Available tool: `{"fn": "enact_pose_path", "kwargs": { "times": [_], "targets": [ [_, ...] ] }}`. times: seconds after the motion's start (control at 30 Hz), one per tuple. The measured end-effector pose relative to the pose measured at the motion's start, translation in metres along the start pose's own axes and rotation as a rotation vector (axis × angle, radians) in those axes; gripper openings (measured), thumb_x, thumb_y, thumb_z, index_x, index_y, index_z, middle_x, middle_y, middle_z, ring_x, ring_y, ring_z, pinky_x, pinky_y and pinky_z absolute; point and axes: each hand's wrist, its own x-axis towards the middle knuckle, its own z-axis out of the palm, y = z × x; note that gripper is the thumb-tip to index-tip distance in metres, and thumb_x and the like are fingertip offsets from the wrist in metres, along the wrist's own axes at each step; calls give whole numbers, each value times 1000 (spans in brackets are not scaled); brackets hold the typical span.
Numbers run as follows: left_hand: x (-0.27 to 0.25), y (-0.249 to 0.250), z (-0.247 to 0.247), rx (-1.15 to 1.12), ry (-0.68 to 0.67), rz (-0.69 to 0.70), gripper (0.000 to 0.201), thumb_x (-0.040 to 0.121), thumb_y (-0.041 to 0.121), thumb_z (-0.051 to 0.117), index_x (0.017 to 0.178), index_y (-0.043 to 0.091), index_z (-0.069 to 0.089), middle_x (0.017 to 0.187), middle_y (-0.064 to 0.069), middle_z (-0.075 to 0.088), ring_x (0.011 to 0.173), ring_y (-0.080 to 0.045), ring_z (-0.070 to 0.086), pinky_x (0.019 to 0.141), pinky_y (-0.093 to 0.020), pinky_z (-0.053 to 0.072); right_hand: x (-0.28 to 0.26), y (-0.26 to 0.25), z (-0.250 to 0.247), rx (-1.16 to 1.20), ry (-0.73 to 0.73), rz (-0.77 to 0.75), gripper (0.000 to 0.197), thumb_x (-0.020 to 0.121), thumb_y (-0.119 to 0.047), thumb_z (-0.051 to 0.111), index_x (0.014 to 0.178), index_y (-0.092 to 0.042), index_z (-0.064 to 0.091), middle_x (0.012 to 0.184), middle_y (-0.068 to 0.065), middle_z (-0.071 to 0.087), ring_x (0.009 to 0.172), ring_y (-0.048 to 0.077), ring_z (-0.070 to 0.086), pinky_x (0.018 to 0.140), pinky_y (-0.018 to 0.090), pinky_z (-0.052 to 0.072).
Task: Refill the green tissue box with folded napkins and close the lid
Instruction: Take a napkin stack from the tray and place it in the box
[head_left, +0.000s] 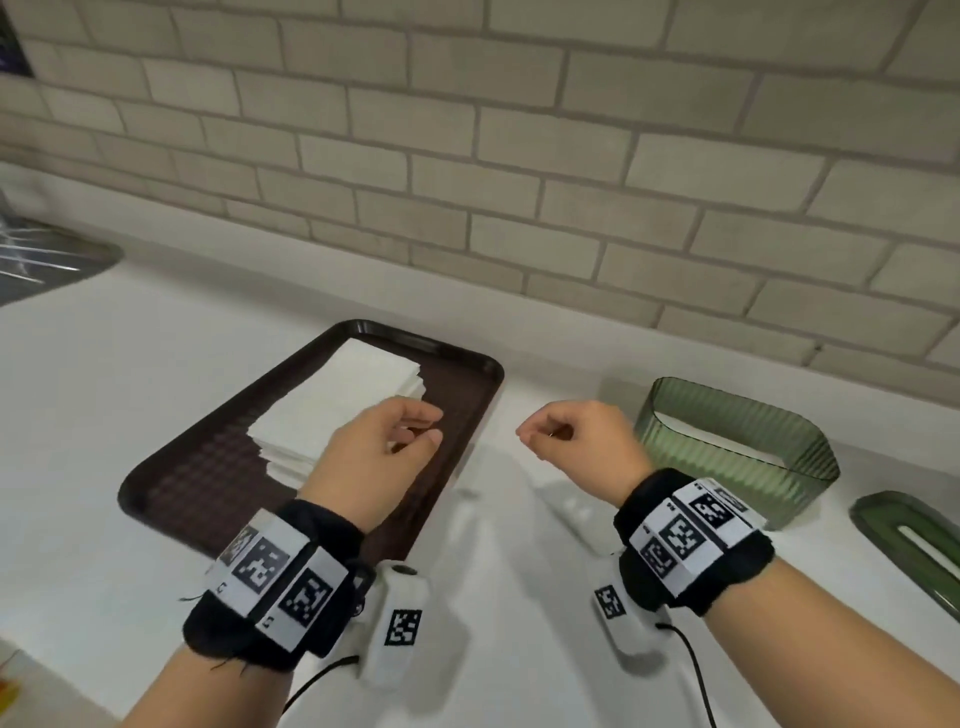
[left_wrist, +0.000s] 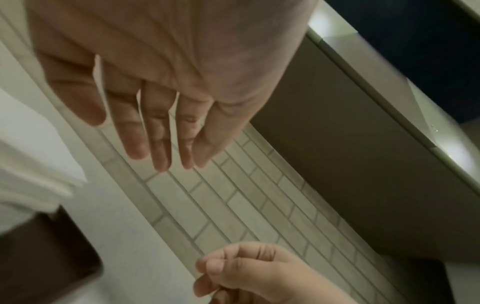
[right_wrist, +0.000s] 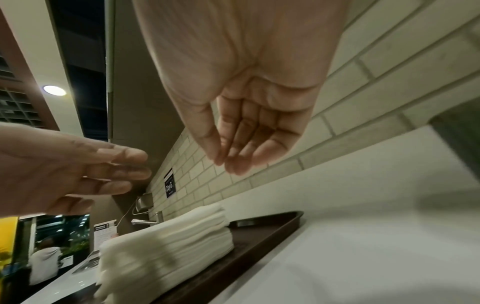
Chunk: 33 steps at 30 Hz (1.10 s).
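Note:
A stack of folded white napkins (head_left: 337, 400) lies on a brown tray (head_left: 171, 499). My left hand (head_left: 426, 431) hovers over the tray's right side, just right of the stack, fingers relaxed and holding nothing. My right hand (head_left: 540, 434) hangs loosely curled and empty above the counter, between the tray and the green ribbed tissue box (head_left: 753, 415). The box stands uncovered with white paper showing inside. Its green slotted lid (head_left: 914, 545) lies on the counter to the right. In the right wrist view, the stack (right_wrist: 168, 242) sits below both hands.
A tiled wall (head_left: 519, 156) runs close behind the white counter (head_left: 519, 675). A metal sink (head_left: 47, 260) is at the far left. Bare counter lies between the tray and the box.

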Motion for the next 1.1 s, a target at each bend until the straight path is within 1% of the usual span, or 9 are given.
{"fn": "enact_pose_path", "kwargs": {
  "times": [0.1, 0.2, 0.3, 0.4, 0.5, 0.6, 0.73, 0.93, 1.1],
  "targets": [
    [-3, -19, -24, 54, 112, -96, 23, 91, 28, 56, 114, 26, 59, 119, 7, 55, 105, -7, 50, 76, -16, 39, 21, -11, 20, 89, 0, 60, 12, 85, -19, 64, 76, -18, 71, 76, -2, 70, 67, 10, 64, 54, 8, 45],
    [1, -38, -43, 140, 166, -181, 31, 88, 34, 58, 119, 27, 57, 130, 0, 50, 115, -17, 48, 98, -35, 41, 41, -23, 37, 131, -30, 131, 15, 84, -19, 64, 70, -21, 67, 84, 3, 72, 67, 11, 64, 53, 14, 48],
    [7, -49, -55, 240, 165, -241, 37, 86, 38, 59, 121, 27, 56, 131, -6, 48, 111, -25, 52, 104, -49, 38, 59, -33, 54, 151, -34, 184, 15, 84, -17, 63, 70, -19, 67, 85, 2, 71, 62, 9, 62, 50, 15, 47],
    [14, -59, -63, 289, 159, -275, 43, 85, 40, 61, 124, 24, 55, 134, -8, 47, 119, -30, 48, 105, -51, 35, 76, -46, 69, 104, -27, 177, 20, 83, -15, 61, 64, -19, 65, 72, -2, 65, 66, 12, 63, 57, 21, 54],
    [21, -71, -68, 348, 146, -311, 56, 81, 42, 65, 131, 20, 51, 139, -9, 45, 125, -31, 44, 106, -51, 35, 95, -58, 81, 17, -28, 161, 14, 83, -15, 60, 78, -15, 72, 71, -5, 63, 78, 14, 62, 77, 28, 55],
    [24, -83, -72, 336, 130, -327, 72, 76, 43, 71, 138, 18, 43, 143, -10, 39, 131, -31, 36, 108, -49, 32, 114, -68, 87, -59, -19, 171, 18, 85, -18, 60, 99, -13, 70, 95, 4, 69, 86, 18, 62, 79, 27, 50],
    [27, -95, -74, 291, 104, -315, 99, 64, 49, 79, 144, 18, 31, 147, -8, 34, 137, -28, 27, 111, -48, 30, 133, -79, 88, -161, -42, 178, 41, 88, -28, 60, 124, -8, 59, 125, 8, 61, 116, 23, 57, 93, 26, 43],
    [29, -93, -59, 422, 11, -263, 127, 48, 67, 77, 148, 19, 16, 154, -7, 17, 143, -27, 16, 114, -48, 25, 152, -86, 100, -282, -233, 204, 60, 83, -48, 62, 130, -13, 53, 128, 6, 59, 119, 24, 55, 102, 34, 43],
    [31, -91, -49, 412, -1, -288, 116, 55, 65, 75, 147, 22, 19, 156, -7, 10, 144, -29, 12, 114, -49, 24, 160, -90, 106, -338, -300, 168, 57, 82, -46, 66, 127, -12, 58, 126, 4, 62, 113, 22, 59, 98, 32, 47]
  ]
}}
